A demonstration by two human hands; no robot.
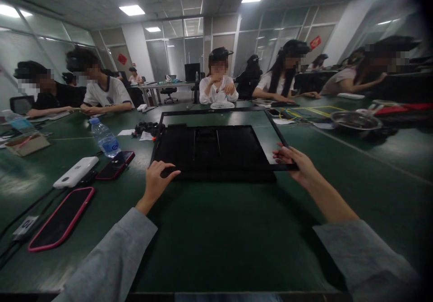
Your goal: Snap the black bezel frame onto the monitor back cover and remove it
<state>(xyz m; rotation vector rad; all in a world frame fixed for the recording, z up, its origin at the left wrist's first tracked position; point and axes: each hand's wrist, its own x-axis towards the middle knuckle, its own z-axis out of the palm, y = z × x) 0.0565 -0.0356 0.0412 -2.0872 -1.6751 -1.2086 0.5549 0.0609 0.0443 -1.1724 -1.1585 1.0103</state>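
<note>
A thin black rectangular frame [279,136], like a screen bezel, is held tilted above the table by both hands. My left hand [158,180] pinches its near left corner, thumb and index finger on the rim. At the near right corner, my right hand [297,161] grips the frame, with fingers showing through the opening. Beneath and behind it lies a flat black panel [237,144] with raised ridges in its middle, resembling the back shell of a monitor. Part of the panel is seen through the frame's opening.
Left on the green table [237,239] are a water bottle [104,139], a white power bank [76,172] with cables and two phones, one pink-rimmed [62,221]. A metal bowl [356,121] stands at right. A small white fan [222,105] sits beyond the panel. Several people sit around.
</note>
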